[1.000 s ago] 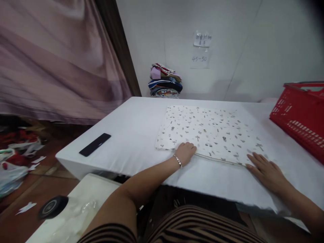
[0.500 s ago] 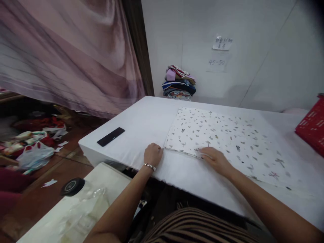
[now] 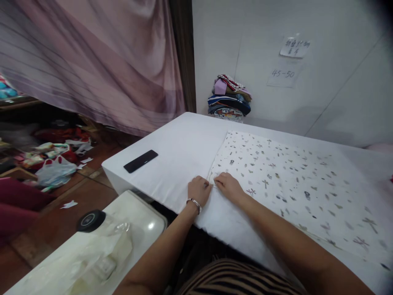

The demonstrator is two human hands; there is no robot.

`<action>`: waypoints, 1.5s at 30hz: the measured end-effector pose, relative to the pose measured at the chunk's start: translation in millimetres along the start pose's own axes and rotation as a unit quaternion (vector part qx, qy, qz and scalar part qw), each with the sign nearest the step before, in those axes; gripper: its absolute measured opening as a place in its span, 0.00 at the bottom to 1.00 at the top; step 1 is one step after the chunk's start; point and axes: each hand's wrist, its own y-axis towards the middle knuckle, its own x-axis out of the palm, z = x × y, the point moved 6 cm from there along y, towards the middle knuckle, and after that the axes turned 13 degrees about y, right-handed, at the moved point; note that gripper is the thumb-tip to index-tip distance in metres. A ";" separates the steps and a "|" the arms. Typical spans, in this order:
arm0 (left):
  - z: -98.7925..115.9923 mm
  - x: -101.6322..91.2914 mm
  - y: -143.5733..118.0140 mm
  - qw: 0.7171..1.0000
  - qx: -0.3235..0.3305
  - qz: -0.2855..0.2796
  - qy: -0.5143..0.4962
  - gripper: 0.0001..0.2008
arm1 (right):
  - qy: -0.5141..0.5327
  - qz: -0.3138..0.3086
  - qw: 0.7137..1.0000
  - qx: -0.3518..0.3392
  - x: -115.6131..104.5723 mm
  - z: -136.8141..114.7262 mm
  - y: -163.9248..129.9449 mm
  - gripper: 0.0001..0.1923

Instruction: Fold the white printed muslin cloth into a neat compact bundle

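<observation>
Our left hand (image 3: 199,193) and right hand (image 3: 229,187), fingers nearly closed, pinch near-left corner of white, dark-motif, thin-looking cloth (image 3: 288,180). Cloth lies flat on white fabric-covered table (image 3: 181,141); likely light, soft, easily creased: we'd grip corners, any layers together. Beyond, multicoloured folded-fabric stack (image 3: 229,100).

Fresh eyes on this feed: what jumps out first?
Probably the printed cloth on the white table, with the left hand and right hand at its near left corner. Next, perhaps, the pinkish curtain hanging upper left and the flat black object toward the table's left end.
</observation>
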 end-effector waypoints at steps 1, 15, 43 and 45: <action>-1.1 0.7 0.1 1.000 -0.002 0.000 -0.007 0.06 | 0.014 0.008 1.000 0.007 -0.8 1.2 -0.8 0.10; -7.6 0.7 7.4 0.997 0.004 0.044 -0.065 0.07 | 0.003 0.035 0.999 -0.019 -1.2 -8.6 -3.1 0.10; 0.6 -5.8 0.9 0.999 -0.009 0.022 -0.026 0.09 | 0.145 0.155 0.977 -0.015 -29.7 -14.1 0.0 0.07; 7.0 -4.2 3.2 1.000 -0.006 0.014 -0.021 0.08 | 0.145 0.159 0.976 -0.023 -31.4 -16.0 0.6 0.06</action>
